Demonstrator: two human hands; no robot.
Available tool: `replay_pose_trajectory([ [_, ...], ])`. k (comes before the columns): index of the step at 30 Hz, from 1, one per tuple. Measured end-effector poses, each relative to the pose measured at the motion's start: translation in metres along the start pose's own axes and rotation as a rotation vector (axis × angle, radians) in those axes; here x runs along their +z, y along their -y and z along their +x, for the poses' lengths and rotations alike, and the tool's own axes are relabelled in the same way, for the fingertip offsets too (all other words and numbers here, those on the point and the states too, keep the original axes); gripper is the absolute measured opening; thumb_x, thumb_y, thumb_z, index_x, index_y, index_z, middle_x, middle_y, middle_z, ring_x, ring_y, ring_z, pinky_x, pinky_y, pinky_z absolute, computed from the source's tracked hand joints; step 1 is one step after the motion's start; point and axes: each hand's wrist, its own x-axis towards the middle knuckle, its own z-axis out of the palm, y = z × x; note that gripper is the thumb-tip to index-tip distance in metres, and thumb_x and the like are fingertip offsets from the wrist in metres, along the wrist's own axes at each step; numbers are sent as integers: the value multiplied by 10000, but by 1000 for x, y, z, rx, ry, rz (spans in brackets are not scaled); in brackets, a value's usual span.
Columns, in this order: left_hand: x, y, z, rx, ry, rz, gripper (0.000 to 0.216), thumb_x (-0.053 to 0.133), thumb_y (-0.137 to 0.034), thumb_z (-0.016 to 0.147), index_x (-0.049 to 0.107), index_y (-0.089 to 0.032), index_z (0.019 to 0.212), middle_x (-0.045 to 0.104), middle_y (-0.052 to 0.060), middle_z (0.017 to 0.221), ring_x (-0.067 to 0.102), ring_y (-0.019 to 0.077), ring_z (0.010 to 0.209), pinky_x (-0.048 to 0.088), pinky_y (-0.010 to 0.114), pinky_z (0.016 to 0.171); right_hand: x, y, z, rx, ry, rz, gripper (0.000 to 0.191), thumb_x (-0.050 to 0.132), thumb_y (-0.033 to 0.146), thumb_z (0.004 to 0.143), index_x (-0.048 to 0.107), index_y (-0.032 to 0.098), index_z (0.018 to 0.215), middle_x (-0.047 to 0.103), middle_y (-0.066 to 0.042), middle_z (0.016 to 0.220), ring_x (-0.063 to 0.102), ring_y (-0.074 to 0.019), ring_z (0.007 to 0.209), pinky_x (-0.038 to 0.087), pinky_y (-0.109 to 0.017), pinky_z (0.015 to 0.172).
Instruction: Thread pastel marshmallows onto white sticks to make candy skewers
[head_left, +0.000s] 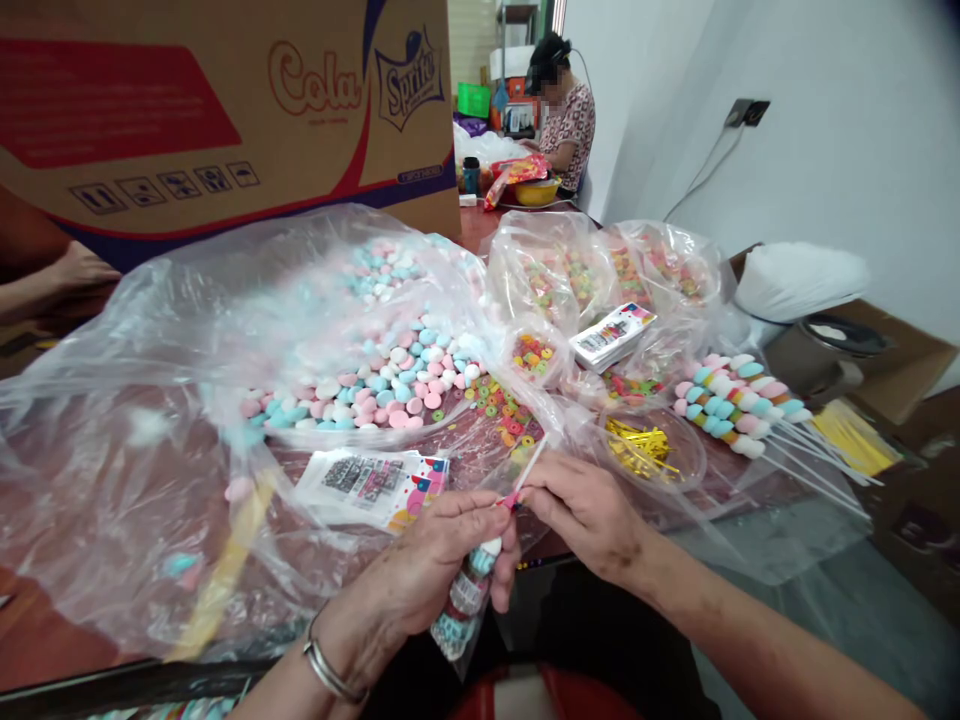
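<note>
Adorned at the left wrist with a silver-toned bangle [322,664], plain, smooth and rounded, brightly reflective along its outer curve. Bare-fingered on both sides, at left hand [450,545] and right hand [589,510] alike. Bare, too, at the right wrist and along the left forearm [281,692] and right forearm [739,610], as far as the frame's edges show. Dressed below in black, apparently plain trousers [626,635], with details lost in shadow. Fronted at bottom centre by a red panel [564,694] with a pale upright band, too cropped to tell as garment or seat.
</note>
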Motion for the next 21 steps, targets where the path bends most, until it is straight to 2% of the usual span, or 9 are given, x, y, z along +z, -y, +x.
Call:
replay_pose_trajectory([
  [2, 1, -1, 0, -5, -30, -10, 307, 640, -377, 821, 611, -129, 643, 580, 20, 540, 555, 126, 425, 403, 212, 431, -1, 5, -5, -125, -112, -248, 196, 447, 196, 978, 628, 165, 1048, 667, -65, 920, 576, -176, 893, 464, -319, 820],
  [3, 2, -2, -1, -16, -30, -9, 323, 653, -400, 807, 607, -131, 636, 572, 15, 534, 542, 121, 410, 401, 210, 415, -3, 8, -6, -217, -115, -366, 239, 434, 199, 983, 614, 159, 1134, 672, -87, 1028, 560, -205, 997, 437, -376, 909],
  [6, 5, -2, -4, -79, -15, 36, 352, 656, -442, 798, 601, -138, 630, 561, 7, 512, 513, 107, 382, 390, 199, 391, -8, 14, -8, -434, 40, -551, 333, 365, 179, 997, 576, 113, 1246, 634, -98, 1223, 467, -260, 1191, 271, -509, 1097],
  [9, 7, -1, -6, -169, 29, 74, 365, 627, -457, 816, 583, -148, 625, 537, -2, 495, 478, 93, 375, 345, 188, 385, -13, 16, -7, -486, 133, -561, 310, 370, 136, 974, 624, 62, 1135, 672, -84, 1008, 513, -241, 1041, 219, -515, 1141],
  [13, 8, -3, -8, -223, 86, 255, 385, 557, -494, 866, 569, -167, 662, 521, -12, 532, 431, 85, 403, 309, 189, 403, -20, 16, -6, -504, 245, -563, 270, 382, 103, 935, 651, 117, 915, 605, -60, 796, 494, -217, 834, 269, -491, 1106],
  [15, 10, -4, -8, -102, 3, 524, 298, 557, -456, 886, 605, -187, 767, 585, 6, 628, 505, 114, 501, 366, 200, 469, -21, 16, -6, -477, 264, -551, 225, 420, 118, 915, 627, 136, 828, 579, -58, 762, 470, -213, 794, 324, -492, 1032],
  [17, 12, -3, -7, 183, -120, 843, 157, 583, -367, 886, 630, -220, 854, 642, 21, 725, 573, 152, 627, 418, 224, 579, -20, 17, -5, -413, 250, -537, 195, 468, 164, 900, 589, 151, 747, 549, -45, 716, 438, -199, 744, 380, -470, 904],
  [19, 14, 0, -6, 504, -181, 1095, 67, 592, -263, 877, 646, -238, 846, 658, 24, 738, 583, 165, 660, 414, 237, 626, -20, 18, -4, -342, 215, -533, 214, 490, 191, 894, 552, 165, 691, 522, -29, 674, 415, -186, 717, 383, -429, 808],
  [21, 15, 2, -3, 692, -202, 1217, 107, 578, -196, 872, 652, -241, 809, 647, 19, 693, 564, 159, 614, 395, 240, 607, -26, 18, -2, -288, 170, -528, 212, 477, 196, 911, 564, 169, 720, 532, -27, 683, 429, -190, 738, 374, -414, 800],
])
